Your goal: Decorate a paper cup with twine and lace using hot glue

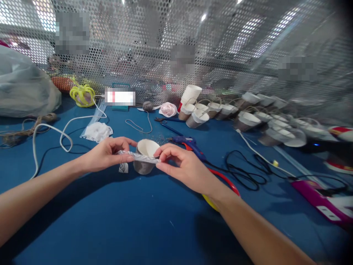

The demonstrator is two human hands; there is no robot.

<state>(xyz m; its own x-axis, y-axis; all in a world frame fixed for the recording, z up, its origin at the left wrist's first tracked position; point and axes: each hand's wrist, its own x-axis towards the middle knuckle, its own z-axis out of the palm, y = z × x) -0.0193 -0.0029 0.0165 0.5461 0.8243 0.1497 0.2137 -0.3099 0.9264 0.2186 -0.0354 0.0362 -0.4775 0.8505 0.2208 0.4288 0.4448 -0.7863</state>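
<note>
Both hands pinch a strip of white lace ribbon (pixel 146 158), stretched level between them in front of a grey-sided cup (pixel 144 168). My left hand (pixel 109 154) has the ribbon between thumb and fingers, and a short tail of it hangs below. On the other side my right hand (pixel 179 162) grips the ribbon close to the cup's right side. The cup stands upright on the blue table (pixel 154 221), its cream inside showing. Just behind my right hand lies a blue glue gun (pixel 190 142) with a red trigger.
Finished-looking cups with handles (pixel 197 118) crowd the back right, beside a stack of white cups (pixel 191 94). A pile of white lace (pixel 97 131) lies at left. Black cable (pixel 245 173) coils toward a purple power strip (pixel 317 200). A perforated metal screen (pixel 154 48) closes the back.
</note>
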